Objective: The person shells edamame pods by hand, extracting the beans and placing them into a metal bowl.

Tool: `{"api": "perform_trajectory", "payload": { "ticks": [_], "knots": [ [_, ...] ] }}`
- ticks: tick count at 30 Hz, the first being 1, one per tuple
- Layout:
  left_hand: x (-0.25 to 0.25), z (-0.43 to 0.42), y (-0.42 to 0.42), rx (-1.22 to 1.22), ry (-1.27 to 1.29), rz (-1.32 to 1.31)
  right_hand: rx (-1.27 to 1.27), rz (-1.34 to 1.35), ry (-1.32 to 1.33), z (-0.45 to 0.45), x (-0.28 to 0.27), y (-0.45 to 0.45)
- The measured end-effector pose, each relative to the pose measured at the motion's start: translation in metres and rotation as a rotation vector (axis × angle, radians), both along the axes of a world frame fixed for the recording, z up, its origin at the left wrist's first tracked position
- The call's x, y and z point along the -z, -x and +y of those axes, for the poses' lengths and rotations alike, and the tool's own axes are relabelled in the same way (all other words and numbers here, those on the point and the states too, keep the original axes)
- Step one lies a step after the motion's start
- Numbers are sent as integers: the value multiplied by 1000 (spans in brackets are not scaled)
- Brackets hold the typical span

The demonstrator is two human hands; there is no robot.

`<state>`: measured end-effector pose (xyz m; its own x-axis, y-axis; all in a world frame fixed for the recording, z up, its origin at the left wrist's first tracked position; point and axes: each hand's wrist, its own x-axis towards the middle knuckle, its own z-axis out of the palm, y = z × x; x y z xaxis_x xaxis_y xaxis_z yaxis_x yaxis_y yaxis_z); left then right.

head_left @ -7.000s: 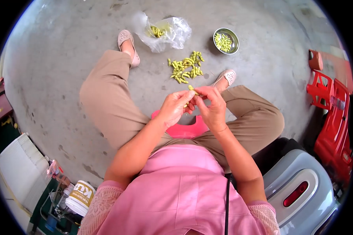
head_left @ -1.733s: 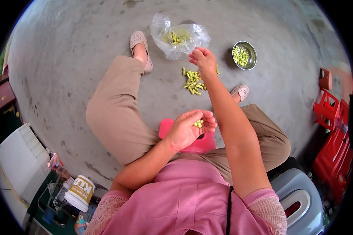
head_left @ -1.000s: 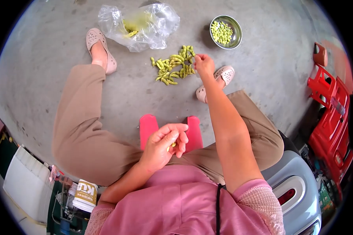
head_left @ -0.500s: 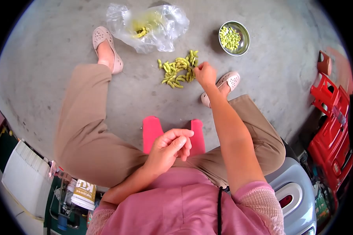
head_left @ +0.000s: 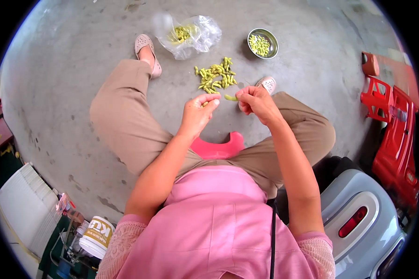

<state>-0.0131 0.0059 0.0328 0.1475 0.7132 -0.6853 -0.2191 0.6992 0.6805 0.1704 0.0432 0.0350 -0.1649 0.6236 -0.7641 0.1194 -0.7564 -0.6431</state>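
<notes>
My right hand (head_left: 258,103) pinches a green soybean pod (head_left: 230,97), whose free end points toward the left hand. Opposite it, my left hand (head_left: 198,114) is closed, its thumb and fingertips pressed together, and a small yellow-green piece shows between them; its kind is mostly hidden. The two hands are apart, just this side of a loose pile of soybean pods (head_left: 216,74) on the floor. Beyond the pile and to the right stands a metal bowl (head_left: 275,50) holding shelled green beans (head_left: 259,45). Behind the pile lies a clear plastic bag (head_left: 208,35) with more pods (head_left: 181,33) inside.
Pink shoes flank the pile on the grey concrete floor (head_left: 102,51). Between my legs is a pink-red seat edge (head_left: 216,149). Red plastic stools (head_left: 395,144) and a grey-blue body with a red light (head_left: 358,209) are at right. A white bucket (head_left: 97,236) stands lower left.
My right hand has come back from the pile toward my body with a pod in it. My left hand has moved forward to meet it. The camera view has shifted.
</notes>
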Motion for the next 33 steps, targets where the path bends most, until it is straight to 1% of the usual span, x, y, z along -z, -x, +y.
{"api": "perform_trajectory", "payload": {
  "ticks": [2,3,4,5,6,8,9,11,12,14,15,17,18,20,21,23,27,29,33],
  "knots": [
    [4,-6,-2,149,-143,97,18,29,-7,-15,-8,-2],
    [8,-9,-4,153,-147,100,65,102,27,-24,-11,-2],
    [12,-14,-5,210,-235,154,112,179,64,-31,-11,-1],
    [14,-18,-6,268,-323,208,147,214,85,-36,-8,1],
    [15,-21,-5,274,-324,217,152,223,84,-41,-2,0],
    [16,-26,-4,374,-625,414,208,325,138,-45,13,-2],
    [14,-28,-4,384,-625,418,215,333,138,-44,15,-2],
    [8,-29,-6,498,-701,643,91,348,160,-40,18,-1],
    [10,-30,-6,505,-704,644,97,352,158,-39,19,-1],
    [17,-29,-8,533,-883,692,19,380,149,-37,20,-2],
    [18,-30,-8,535,-885,692,21,381,147,-38,20,0],
    [20,-30,-7,581,-957,706,147,381,128,-39,21,3],
    [17,-30,-8,582,-956,709,147,384,128,-39,19,3],
    [8,-31,-12,500,-866,680,161,382,77,-38,17,3],
    [7,-30,-12,502,-864,681,163,383,79,-38,18,4],
    [6,-30,-12,422,-798,699,135,350,68,-37,22,6],
    [15,-29,-11,405,-879,699,130,376,73,-37,22,7],
    [13,-28,-13,346,-715,665,305,401,172,-34,11,11],
    [18,-23,-12,280,-690,667,203,340,136,-36,23,11]
  ]
}}
